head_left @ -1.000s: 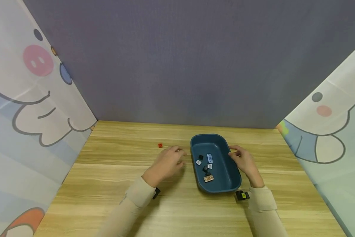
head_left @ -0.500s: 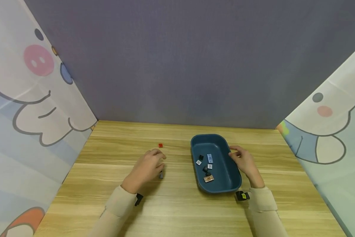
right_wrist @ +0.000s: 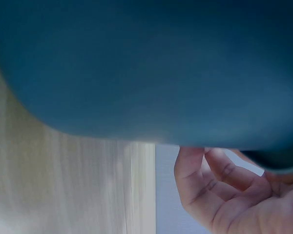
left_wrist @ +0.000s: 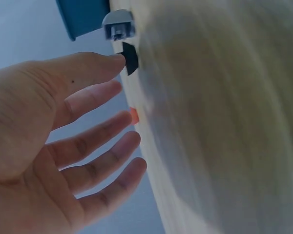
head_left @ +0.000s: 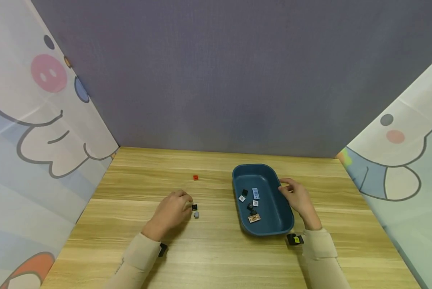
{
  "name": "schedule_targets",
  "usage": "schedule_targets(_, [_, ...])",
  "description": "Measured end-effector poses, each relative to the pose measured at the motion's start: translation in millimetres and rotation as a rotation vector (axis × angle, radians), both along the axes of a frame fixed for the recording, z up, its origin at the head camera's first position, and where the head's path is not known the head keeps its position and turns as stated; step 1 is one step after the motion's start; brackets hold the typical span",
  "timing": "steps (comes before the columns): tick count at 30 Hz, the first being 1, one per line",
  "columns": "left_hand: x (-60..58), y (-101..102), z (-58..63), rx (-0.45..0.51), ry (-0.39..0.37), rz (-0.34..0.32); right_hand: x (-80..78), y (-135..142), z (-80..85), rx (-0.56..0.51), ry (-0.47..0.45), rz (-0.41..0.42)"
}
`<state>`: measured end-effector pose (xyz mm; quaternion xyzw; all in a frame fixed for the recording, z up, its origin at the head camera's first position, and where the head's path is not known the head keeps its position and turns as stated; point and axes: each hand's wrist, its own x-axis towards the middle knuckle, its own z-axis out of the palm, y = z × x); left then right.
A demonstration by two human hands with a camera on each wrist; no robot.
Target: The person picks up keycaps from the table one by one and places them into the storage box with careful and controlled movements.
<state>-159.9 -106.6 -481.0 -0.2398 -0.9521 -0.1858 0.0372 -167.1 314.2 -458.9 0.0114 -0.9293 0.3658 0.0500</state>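
Observation:
My left hand point(head_left: 170, 210) hovers low over the table with loosely extended fingers. Its fingertips are right at a small black square toy-brick piece point(head_left: 194, 207); in the left wrist view the thumb overlaps this black piece point(left_wrist: 130, 58). Just nearer to me lies a small grey brick piece point(head_left: 196, 215), rounded on top in the left wrist view. A red square piece point(head_left: 195, 177) sits farther back. On the right, my right hand point(head_left: 299, 200) pinches the right rim of a blue plastic bin point(head_left: 275, 208), with fingertips against its outer wall in the right wrist view.
Inside the bin are a printed blue tile point(head_left: 255, 193), a tan printed tile point(head_left: 254, 218), white square tiles point(head_left: 242, 198) and several black pieces. A grey partition point(head_left: 216, 80) rises behind the wooden table point(head_left: 216, 261). Cartoon-printed curtains point(head_left: 6, 132) flank both sides.
My left hand has moved left and toward me, from beside the bin to the black and grey pieces, which have come into view. The right hand and the bin have stayed put.

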Motion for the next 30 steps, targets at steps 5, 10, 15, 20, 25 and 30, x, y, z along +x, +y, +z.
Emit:
schedule_targets(5, [0.0, 1.8, -7.6, -0.032, 0.008, -0.001, 0.2, 0.5, -1.6, -0.006, -0.013, 0.001])
schedule_targets(10, [-1.6, 3.4, -10.5, -0.048, 0.019, 0.001, -0.2, 1.3, -2.6, -0.012, -0.012, 0.003])
schedule_targets(15, [-2.9, 4.0, -11.1, -0.052, 0.012, 0.008, -0.6, 1.5, -2.4, -0.012, -0.002, 0.003])
schedule_targets(20, [-1.7, 4.0, -8.6, -0.049, 0.005, 0.010, -1.2, 2.1, -2.8, -0.020, -0.008, 0.000])
schedule_targets(25, [-2.3, 4.7, -6.4, -0.043, 0.008, 0.012, -1.1, 1.7, -2.5, -0.019, -0.006, 0.003])
schedule_targets(30, [-6.6, 9.9, 3.3, -0.034, 0.042, -0.007, -0.9, 1.0, -1.6, -0.015, -0.008, 0.001])
